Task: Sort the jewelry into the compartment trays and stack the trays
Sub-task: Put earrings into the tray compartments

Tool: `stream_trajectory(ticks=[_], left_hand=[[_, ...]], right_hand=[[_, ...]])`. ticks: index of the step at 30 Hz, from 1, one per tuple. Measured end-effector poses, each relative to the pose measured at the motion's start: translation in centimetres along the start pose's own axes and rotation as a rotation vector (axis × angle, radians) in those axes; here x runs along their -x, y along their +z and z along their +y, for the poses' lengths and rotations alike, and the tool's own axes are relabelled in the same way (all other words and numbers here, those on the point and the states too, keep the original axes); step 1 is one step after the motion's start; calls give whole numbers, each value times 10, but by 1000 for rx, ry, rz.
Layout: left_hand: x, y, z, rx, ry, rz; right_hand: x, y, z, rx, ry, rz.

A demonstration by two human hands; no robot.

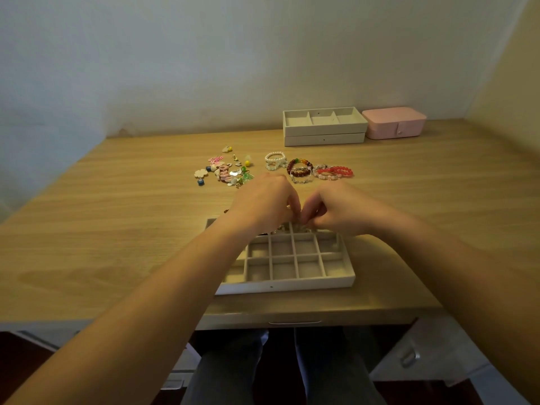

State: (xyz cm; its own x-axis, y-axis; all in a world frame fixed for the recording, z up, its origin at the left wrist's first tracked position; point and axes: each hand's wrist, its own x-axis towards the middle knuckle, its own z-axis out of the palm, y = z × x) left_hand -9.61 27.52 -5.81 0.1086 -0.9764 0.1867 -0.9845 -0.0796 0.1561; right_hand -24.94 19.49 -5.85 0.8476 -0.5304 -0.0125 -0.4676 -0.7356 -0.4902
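Observation:
A white tray (287,283) with many small square compartments lies at the desk's near edge. Both hands meet over its far row. My left hand (264,201) and my right hand (336,207) have curled fingers that pinch a small pale piece of jewelry (299,228) between them; the piece is mostly hidden. Beyond the hands lie a heap of small earrings and charms (225,169) and several beaded bracelets: white pearl (274,160), dark red (299,169) and bright red (336,172). Two stacked white trays (324,128), the top one with three wide compartments, stand at the back.
A pink jewelry box (394,122) sits to the right of the stacked trays near the wall. The wooden desk (117,214) has a drawer front (295,320) under its near edge. My legs are below the desk.

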Motion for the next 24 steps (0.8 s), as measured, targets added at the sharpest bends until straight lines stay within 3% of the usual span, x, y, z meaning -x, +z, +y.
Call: stream_trajectory(ticks=[10, 17, 21, 24], left_hand=[[-1, -2, 13, -4, -90, -76], [1, 0, 4, 170, -87, -124], [6, -14, -8, 327, -131, -117], [10, -16, -8, 299, -98, -170]], right_hand=[[4, 2, -3, 162, -95, -58], [7, -2, 5, 54, -6, 45], [7, -2, 6, 11, 13, 23], [6, -4, 3, 5, 15, -47]])
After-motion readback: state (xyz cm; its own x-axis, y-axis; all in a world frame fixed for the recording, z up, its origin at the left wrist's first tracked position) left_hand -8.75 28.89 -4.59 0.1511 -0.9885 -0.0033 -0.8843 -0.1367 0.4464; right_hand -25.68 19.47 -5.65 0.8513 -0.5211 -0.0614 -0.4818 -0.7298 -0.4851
